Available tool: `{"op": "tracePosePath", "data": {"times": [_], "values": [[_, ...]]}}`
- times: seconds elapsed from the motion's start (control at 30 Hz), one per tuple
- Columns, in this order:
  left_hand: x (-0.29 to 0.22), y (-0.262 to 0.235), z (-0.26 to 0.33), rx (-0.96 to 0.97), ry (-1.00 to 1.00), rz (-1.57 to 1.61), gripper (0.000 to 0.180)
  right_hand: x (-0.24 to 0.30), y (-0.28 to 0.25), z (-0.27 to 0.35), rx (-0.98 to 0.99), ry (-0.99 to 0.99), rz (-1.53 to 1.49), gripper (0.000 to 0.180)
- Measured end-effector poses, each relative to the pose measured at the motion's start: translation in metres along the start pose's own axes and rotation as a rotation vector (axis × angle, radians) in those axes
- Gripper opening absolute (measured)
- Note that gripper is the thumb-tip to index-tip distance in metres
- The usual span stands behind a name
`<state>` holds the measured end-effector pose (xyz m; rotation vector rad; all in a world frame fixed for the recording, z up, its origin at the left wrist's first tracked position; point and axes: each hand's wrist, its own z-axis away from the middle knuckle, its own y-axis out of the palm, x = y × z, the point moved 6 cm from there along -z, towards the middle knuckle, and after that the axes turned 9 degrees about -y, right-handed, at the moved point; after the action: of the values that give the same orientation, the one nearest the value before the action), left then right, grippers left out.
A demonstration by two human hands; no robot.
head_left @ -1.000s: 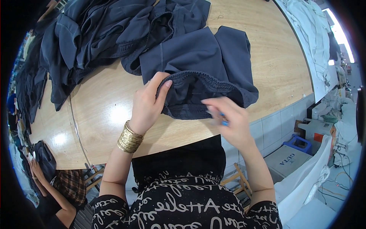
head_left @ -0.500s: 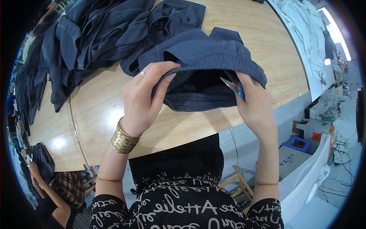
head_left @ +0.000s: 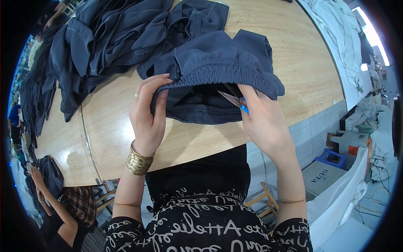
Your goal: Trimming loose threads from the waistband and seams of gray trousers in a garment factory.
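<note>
A dark navy garment with a gathered elastic waistband lies near the table's front edge, its opening facing me. My left hand pinches the left end of the waistband between thumb and fingers. In my right hand sits a pair of small scissors with blue handles, its pointed blades reaching left across the dark opening. The right fingers go inside the waistband at its right side, so part of the grip is hidden. The blades touch no thread that I can make out.
A heap of similar dark garments covers the far left of the wooden table. White cloth lies beyond its right edge. Below right are a cardboard box and a blue plastic stool. Another person's hands work at the lower left.
My right hand has moved left with the scissors, nearer the middle of the opening. My left hand has shifted slightly left and down along the waistband, which now sags more.
</note>
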<state>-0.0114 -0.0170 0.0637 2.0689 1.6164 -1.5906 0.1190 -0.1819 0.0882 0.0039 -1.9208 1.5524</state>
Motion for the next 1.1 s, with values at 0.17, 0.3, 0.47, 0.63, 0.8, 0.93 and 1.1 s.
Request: {"op": "tracePosePath", "data": {"times": [0.17,0.3,0.47,0.63,0.8,0.93,1.1], "values": [[0.008,0.001,-0.014,-0.041,-0.053,0.064,0.015,-0.007,-0.003,-0.016,-0.033,-0.019,0.078,0.038],[0.046,0.036,-0.039,0.099,-0.340,0.352,0.015,-0.038,0.002,-0.043,-0.153,-0.094,0.106,0.025],[0.036,0.076,-0.047,0.293,-0.088,-0.178,0.056,-0.087,0.009,-0.066,-0.074,0.124,0.083,0.022],[0.039,0.108,-0.020,0.371,-0.108,-0.444,0.084,-0.128,0.034,-0.049,-0.175,0.089,0.027,0.040],[0.046,0.104,-0.007,0.252,-0.125,-0.423,0.089,-0.118,0.044,-0.021,-0.334,0.011,0.155,0.029],[0.040,0.095,-0.001,0.267,-0.109,-0.370,0.076,-0.112,0.047,0.000,-0.413,-0.019,0.101,0.019],[0.033,0.068,0.023,0.312,-0.206,-0.033,0.034,-0.086,0.042,0.041,-0.376,-0.120,-0.178,0.023]]}}
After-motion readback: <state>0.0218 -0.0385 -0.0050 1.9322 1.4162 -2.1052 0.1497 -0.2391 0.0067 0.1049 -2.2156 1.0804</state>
